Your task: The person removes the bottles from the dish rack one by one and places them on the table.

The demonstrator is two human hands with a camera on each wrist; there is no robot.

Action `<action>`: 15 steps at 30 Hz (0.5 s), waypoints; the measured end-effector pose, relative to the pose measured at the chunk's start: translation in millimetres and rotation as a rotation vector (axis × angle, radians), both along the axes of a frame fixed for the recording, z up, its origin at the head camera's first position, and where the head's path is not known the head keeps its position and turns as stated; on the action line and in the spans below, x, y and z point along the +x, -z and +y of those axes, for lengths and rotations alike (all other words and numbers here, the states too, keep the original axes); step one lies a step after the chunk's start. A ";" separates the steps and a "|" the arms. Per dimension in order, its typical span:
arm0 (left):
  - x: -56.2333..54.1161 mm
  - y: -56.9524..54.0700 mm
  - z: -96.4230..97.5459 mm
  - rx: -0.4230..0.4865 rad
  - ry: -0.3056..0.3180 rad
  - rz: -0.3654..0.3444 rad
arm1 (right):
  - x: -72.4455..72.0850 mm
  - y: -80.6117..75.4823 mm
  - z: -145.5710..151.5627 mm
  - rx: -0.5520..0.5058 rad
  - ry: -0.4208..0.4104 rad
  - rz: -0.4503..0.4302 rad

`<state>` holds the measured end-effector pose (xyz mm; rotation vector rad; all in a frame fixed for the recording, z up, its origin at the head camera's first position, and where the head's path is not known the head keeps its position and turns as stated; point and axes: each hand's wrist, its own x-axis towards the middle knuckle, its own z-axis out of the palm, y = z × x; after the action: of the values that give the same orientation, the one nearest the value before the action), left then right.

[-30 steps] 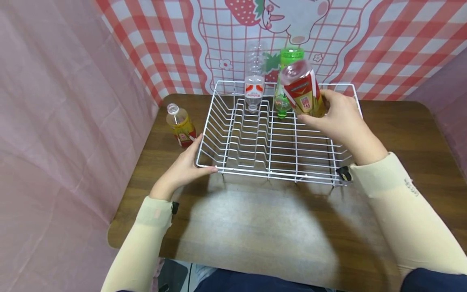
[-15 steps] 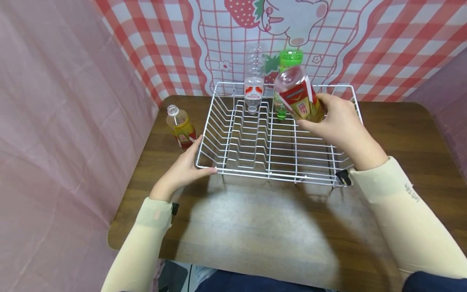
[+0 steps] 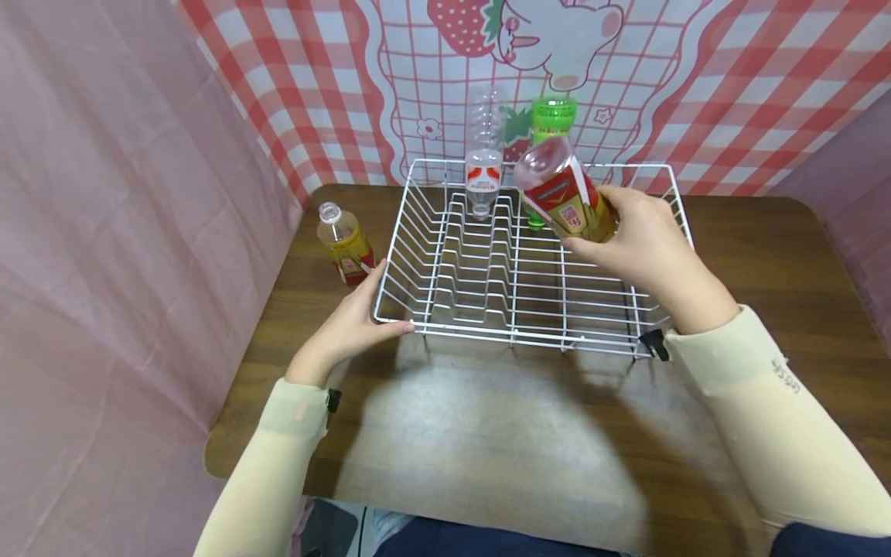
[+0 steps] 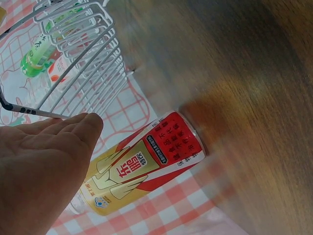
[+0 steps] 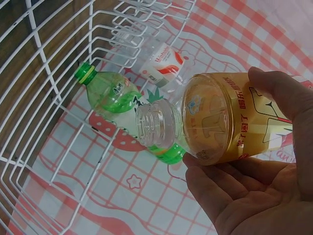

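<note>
In the head view my right hand [image 3: 643, 244] grips a plastic drink bottle [image 3: 572, 205] with a red and gold label, tilted with its base up to the left. Its uncapped neck [image 5: 159, 125] shows in the right wrist view, over the rack. My left hand [image 3: 344, 333] rests at the front left corner of the white wire dish rack [image 3: 511, 338], thumb along the front rim, fairly straight fingers on the left side. A clear bottle [image 3: 483, 176] and a green bottle [image 3: 554, 116] stand upside down at the rack's back. The held bottle partly hides the green one.
A second red and gold bottle [image 3: 350, 251] stands upright and uncapped on the wooden table [image 3: 501, 433], left of the rack and near my left fingers. Behind is a red and white checked cloth [image 3: 327, 100]; a pink curtain [image 3: 125, 232] hangs at the left.
My right hand has moved the held bottle left and slightly down in the head view, covering more of the green bottle. The left hand stays at the rack's corner.
</note>
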<state>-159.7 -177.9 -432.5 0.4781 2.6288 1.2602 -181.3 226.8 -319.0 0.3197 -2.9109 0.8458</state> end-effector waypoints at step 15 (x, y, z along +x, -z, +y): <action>1.3 -1.3 1.4 0.015 0.002 -0.001 | 4.7 1.1 -1.7 0.019 -0.032 0.065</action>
<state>-158.4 -176.5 -431.2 0.4825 2.6193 1.2803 -176.6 225.1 -320.1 0.3882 -2.8626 0.7971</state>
